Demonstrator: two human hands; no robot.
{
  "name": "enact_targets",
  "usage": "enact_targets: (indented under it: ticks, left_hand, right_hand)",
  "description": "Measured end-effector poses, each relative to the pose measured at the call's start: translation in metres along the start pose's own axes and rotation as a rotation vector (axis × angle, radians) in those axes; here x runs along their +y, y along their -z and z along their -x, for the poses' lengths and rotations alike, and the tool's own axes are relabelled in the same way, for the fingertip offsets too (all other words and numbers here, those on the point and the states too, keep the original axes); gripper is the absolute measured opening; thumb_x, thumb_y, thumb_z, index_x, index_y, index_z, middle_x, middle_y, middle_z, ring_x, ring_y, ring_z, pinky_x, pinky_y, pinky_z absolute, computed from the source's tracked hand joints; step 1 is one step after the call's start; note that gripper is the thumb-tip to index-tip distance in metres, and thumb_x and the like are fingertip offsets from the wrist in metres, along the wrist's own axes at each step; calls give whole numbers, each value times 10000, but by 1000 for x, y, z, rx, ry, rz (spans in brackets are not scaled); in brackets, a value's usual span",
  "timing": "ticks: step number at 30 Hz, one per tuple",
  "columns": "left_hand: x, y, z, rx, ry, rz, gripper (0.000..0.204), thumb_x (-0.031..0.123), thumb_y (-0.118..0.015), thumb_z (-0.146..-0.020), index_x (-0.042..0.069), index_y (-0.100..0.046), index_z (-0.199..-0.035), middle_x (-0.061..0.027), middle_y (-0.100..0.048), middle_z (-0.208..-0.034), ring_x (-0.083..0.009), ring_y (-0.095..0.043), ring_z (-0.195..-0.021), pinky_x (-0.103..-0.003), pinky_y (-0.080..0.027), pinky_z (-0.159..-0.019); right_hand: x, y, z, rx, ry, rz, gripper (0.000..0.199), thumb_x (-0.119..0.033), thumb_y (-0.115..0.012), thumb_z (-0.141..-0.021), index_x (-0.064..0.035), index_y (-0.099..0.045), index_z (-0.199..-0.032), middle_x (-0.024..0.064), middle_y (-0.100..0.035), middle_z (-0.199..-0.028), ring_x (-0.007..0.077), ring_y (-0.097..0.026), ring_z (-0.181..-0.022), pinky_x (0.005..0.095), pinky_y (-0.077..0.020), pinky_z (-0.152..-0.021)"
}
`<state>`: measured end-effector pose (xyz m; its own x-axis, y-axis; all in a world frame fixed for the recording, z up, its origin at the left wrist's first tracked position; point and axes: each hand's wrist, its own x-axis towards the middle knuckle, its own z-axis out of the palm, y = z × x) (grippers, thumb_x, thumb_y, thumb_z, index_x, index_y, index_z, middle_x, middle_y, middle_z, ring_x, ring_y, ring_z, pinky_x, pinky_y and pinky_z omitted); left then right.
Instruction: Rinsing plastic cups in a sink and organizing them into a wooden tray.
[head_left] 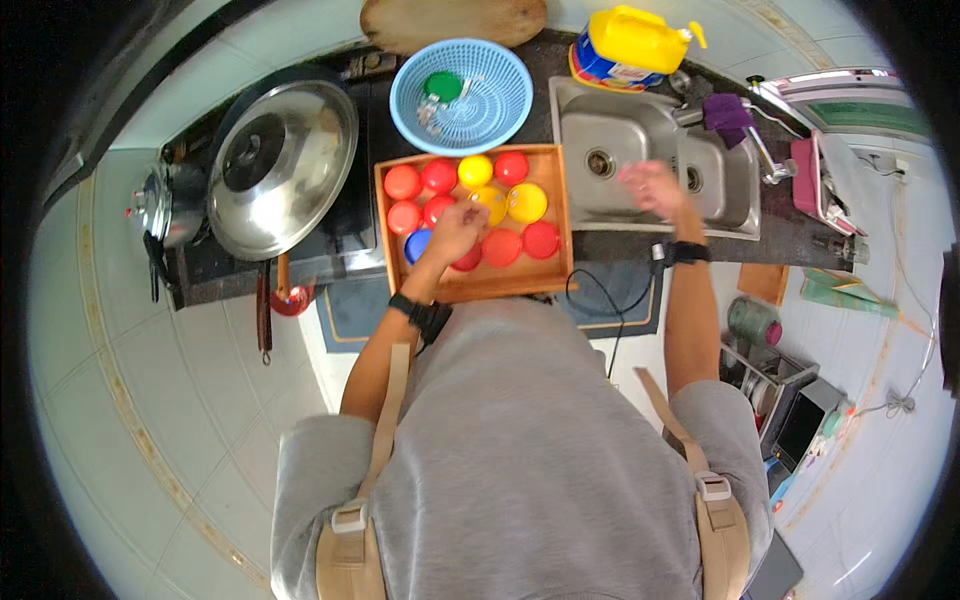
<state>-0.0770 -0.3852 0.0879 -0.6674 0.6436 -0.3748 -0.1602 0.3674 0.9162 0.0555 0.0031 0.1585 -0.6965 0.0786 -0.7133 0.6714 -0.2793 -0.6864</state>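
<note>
A wooden tray (480, 293) lies on the counter in front of me, with several round red, yellow and blue cap-like pieces in it. My left hand (460, 230) is over the tray, fingers curled together beside a yellow round piece (487, 203); what they hold, if anything, is hidden. A red round piece (502, 247) and a blue round piece (416, 245) lie near that hand, the blue one partly covered. Over the front of the steel sink (630, 222) is my right hand (655, 190), smeared by motion, so its fingers are unclear.
Behind the tray stands a light blue plastic basket (500, 110) holding a green round piece (442, 86) and small pale bits. A lidded wok (300, 185) is at left, a yellow jug (630, 45) behind the sink. A black cable (605, 295) hangs near my right wrist.
</note>
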Motion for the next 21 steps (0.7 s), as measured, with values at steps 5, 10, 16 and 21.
enact_targets:
  ticks: [5,10,16,21]
  left_hand:
    - [-8,1,7,21,-53,-166,233,180,-620,-896,-26,-687,-983,-157,-721,-902,-249,-695,-831,-357,-545,-759]
    - [-2,-7,4,-57,-39,-169,212,159,-619,-913,-26,-679,-998,-140,-713,-877,-218,-685,-802,-338,-540,-736]
    - [-12,3,32,-27,-57,-219,197,155,-621,-929,-25,-674,-991,-130,-705,-843,-198,-669,-774,-322,-526,-715]
    - [-28,17,29,-93,106,-43,230,190,-605,-958,-18,-661,-1040,-88,-702,-918,-161,-654,-806,-298,-522,-712]
  right_hand:
    - [-71,-33,66,-170,319,-49,234,-255,-563,-999,-38,-629,-1055,-52,-470,-686,2,-377,-519,162,-240,-359]
    - [66,30,-15,-143,224,-972,215,-211,-557,-998,-16,-620,-1065,10,-513,-707,27,-426,-519,161,-314,-372]
    - [25,-48,18,163,-11,-3,290,-262,-550,-1015,12,-644,-1030,6,-521,-739,50,-397,-541,191,-303,-468]
    - [13,-66,17,-130,292,-499,276,-246,-517,-1029,9,-613,-1071,1,-504,-764,38,-384,-569,198,-330,-488]
